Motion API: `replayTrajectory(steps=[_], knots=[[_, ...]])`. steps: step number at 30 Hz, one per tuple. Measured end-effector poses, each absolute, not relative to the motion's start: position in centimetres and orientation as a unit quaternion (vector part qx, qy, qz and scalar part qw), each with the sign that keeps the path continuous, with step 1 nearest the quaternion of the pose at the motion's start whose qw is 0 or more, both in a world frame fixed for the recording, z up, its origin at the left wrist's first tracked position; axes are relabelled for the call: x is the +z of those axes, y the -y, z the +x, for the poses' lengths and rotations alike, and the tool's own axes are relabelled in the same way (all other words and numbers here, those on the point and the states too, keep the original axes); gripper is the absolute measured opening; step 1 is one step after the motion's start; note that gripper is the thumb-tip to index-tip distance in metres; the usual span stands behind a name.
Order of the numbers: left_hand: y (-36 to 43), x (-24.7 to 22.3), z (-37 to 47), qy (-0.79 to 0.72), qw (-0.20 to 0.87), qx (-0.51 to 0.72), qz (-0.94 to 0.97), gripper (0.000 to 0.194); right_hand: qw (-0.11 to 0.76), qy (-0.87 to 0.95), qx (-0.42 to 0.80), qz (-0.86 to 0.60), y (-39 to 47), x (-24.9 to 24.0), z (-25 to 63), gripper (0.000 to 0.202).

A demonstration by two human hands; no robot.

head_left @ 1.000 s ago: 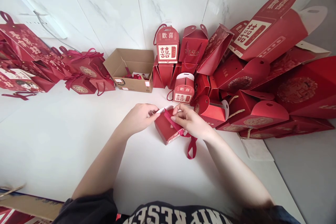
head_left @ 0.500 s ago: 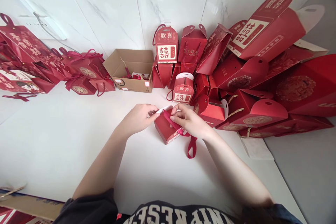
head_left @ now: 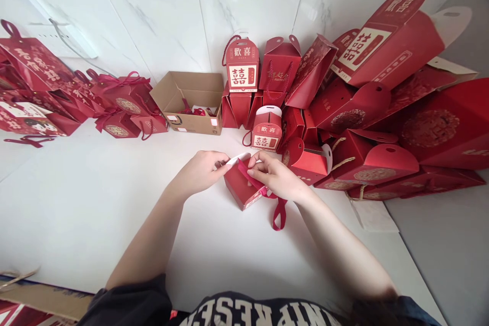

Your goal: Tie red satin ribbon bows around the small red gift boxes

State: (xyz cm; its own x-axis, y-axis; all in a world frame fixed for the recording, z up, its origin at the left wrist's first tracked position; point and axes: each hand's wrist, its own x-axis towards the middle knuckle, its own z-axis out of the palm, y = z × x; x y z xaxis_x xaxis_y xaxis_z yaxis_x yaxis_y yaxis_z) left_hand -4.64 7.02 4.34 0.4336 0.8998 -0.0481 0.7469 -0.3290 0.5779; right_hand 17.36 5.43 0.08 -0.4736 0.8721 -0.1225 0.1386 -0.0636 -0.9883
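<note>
A crowded group of red paper gift boxes with ribbon loops (head_left: 42,69), too overlapped to count, stands at far left. Beside it are two red boxes with magenta ribbon bows (head_left: 128,102), one above the other, and one small red box with a cord handle (head_left: 153,125). One open brown cardboard carton (head_left: 198,123) holds red ribbon pieces (head_left: 196,111). Next come one red box with a cream character panel (head_left: 242,69) and one red box with a twisted-cord handle (head_left: 280,71), both perched on other boxes, with one smaller panelled red box (head_left: 266,132) in front. A heap of red paper boxes (head_left: 355,112), overlapping beyond a sure count, fills the right.

All line a smooth white bench (head_left: 114,204) against a wall of white marble-patterned tile (head_left: 160,5); a white socket panel (head_left: 64,41) shows at left.

At centre, one red paper box with a white-lined flap (head_left: 241,187) rests on the bench between two bare hands. The left hand (head_left: 204,170) pinches the flap between thumb and fingers. The right hand (head_left: 273,170), fingers bent, grips a magenta ribbon (head_left: 280,214) against thumb; the ribbon's loop lies on the bench. Both forearms angle inward.
</note>
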Motion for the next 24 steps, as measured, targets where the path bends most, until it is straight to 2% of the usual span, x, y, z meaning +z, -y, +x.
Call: replayTrajectory(steps=[6, 14, 18, 24], knots=[[-6.9, 4.5, -4.5, -0.514, 0.273, 0.157, 0.798, 0.037, 0.295, 0.618, 0.598, -0.418, -5.4, 0.1, 17.4, 0.013], [-6.9, 4.5, -4.1, -0.506, 0.301, 0.165, 0.791, 0.038, 0.328, 0.609, 0.601, -0.4, -5.7, -0.3, 17.1, 0.015], [-6.8, 4.0, -3.2, -0.531, 0.323, 0.214, 0.754, 0.041, 0.328, 0.616, 0.591, -0.404, -5.6, -0.1, 17.0, 0.015], [-7.3, 3.1, -2.7, -0.543, 0.332, 0.297, 0.712, 0.03, 0.328, 0.631, 0.572, -0.409, -5.5, 0.0, 16.9, 0.014]])
